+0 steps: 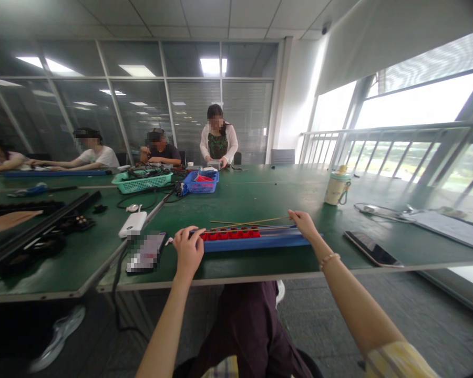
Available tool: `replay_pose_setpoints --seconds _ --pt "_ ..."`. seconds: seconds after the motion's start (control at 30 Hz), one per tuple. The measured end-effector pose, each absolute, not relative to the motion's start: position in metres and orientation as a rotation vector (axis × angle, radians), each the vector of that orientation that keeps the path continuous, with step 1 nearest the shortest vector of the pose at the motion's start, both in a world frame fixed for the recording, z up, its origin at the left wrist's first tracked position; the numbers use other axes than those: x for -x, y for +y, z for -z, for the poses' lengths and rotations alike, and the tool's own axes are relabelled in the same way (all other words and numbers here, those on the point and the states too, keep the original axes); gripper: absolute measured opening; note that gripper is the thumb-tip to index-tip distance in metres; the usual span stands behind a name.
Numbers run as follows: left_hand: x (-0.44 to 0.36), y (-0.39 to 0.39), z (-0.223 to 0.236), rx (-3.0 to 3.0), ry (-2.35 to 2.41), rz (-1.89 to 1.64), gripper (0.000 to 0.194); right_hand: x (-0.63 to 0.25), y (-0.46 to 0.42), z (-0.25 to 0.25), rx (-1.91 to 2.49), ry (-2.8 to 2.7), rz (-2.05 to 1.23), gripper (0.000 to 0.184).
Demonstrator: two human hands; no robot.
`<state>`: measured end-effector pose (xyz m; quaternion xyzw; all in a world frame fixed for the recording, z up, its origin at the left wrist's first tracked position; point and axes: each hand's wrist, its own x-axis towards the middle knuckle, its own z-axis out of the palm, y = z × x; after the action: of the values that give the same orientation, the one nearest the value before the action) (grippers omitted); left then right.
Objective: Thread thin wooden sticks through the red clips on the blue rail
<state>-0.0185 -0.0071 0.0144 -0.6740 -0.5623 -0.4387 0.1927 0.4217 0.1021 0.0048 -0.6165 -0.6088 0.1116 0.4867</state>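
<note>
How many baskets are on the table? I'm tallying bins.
2: a green basket at centre-left, and a blue basket beside it on its right. Others may be hidden.

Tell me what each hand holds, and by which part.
Left hand grips the blue tray's left end; right hand pinches a thin stick at its right end.

Open green table (268, 199): bare stretch beyond the long blue tray (260, 242) up to the blue basket (200, 184), crossed only by thin sticks (248, 222) lying just behind the tray; left hand (188, 249) and right hand (303, 223) occupy the tray's two ends. Obstacles left: blurred phone (145, 253) just beside the left hand, white power bank (132, 223), cables, green basket (142, 181). Obstacles right: dark phone (372, 249) near the edge, lidded cup (337, 186) farther back, papers (449, 226) well apart; bare surface lies between tray and dark phone.
</note>
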Motion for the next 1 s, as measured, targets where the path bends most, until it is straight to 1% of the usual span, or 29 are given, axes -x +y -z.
replay_pose_setpoints --seconds 0.17,0.37,0.57,0.83,1.0 --pt "0.018 -0.008 -0.015 1.899 -1.587 1.230 0.033 -0.422 0.100 -0.006 1.503 -1.452 -0.258 0.077" --pt "0.018 -0.008 -0.015 1.897 -1.585 1.226 0.033 -0.419 0.097 -0.010 1.534 -1.471 -0.219 0.076" --pt "0.017 -0.007 -0.015 1.900 -1.586 1.216 0.033 -0.409 0.096 -0.014 1.522 -1.595 -0.149 0.065" --pt "0.017 -0.008 -0.016 1.899 -1.593 1.221 0.033 -0.407 0.101 -0.007 1.569 -1.671 -0.163 0.054" --pt "0.016 -0.008 -0.016 1.897 -1.600 1.224 0.034 -0.408 0.102 -0.005 1.539 -1.674 -0.204 0.039"
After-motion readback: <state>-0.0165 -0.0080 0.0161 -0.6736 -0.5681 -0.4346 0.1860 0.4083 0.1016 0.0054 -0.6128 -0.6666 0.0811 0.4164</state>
